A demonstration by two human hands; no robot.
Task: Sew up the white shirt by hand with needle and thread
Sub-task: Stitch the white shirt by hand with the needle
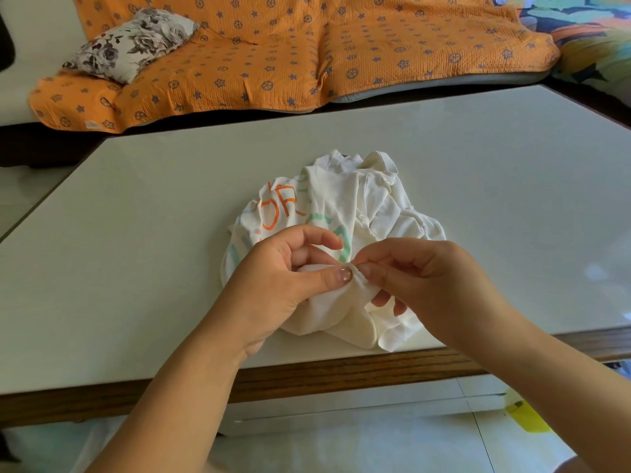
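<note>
A crumpled white shirt (345, 206) with orange and green lettering lies bunched on the table (136, 233) near its front edge. My left hand (273, 285) pinches a raised fold of the shirt between thumb and fingers. My right hand (420, 278) meets it from the right, its thumb and forefinger pinched at the same gathered bit of fabric. Needle and thread are too small to make out; they may be hidden between my right fingertips.
The pale table has a wooden front edge (341, 373). Behind it stands a sofa under an orange patterned cover (273, 52), with a floral cushion (133, 42) at the left. A yellow object (527, 416) lies on the tiled floor at lower right.
</note>
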